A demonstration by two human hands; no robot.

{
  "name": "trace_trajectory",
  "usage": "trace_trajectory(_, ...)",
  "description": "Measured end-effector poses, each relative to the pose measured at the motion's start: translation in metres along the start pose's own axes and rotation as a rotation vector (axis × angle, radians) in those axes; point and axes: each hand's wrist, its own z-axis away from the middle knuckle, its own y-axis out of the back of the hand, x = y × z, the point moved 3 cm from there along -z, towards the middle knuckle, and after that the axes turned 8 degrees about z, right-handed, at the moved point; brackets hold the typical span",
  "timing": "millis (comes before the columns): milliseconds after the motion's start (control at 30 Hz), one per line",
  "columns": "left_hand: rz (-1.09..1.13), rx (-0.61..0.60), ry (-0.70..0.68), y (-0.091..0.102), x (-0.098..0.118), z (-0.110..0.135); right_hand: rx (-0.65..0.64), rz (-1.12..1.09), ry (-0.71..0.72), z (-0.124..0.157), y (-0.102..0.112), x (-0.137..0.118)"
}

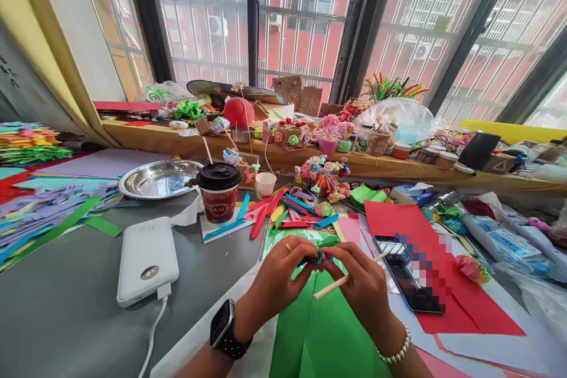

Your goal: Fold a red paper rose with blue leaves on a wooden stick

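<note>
Head view: left hand (pixel 278 270) and right hand (pixel 365 280) meet fingertip to fingertip, both pinching a small folded paper piece (pixel 319 254), mostly green, partly hidden by fingers. Right hand also has a thin pale stick (pixel 331 287) lying across it, angled. Both are above green paper sheets (pixel 325 339) on the counter (pixel 88 319). Smartphone (pixel 410 277) right of the hands on red paper (pixel 481 295); white power bank (pixel 148 257) to the left, cable plugged in. Lidded coffee cup (pixel 218 201) beyond it, near loose paper strips (pixel 264 212).
</note>
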Motion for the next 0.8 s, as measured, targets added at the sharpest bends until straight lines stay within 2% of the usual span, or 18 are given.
trace_trajectory(567,-0.028,-0.011,-0.069,0.0015,0.0009,-0.0006,-0.041,-0.057,-0.030,-0.0004,0.0021,0.0005)
trace_trajectory(800,-0.039,-0.113,-0.073,0.0020,-0.0034,-0.0002,-0.192,-0.077,0.000,-0.0021,-0.0004,0.0031)
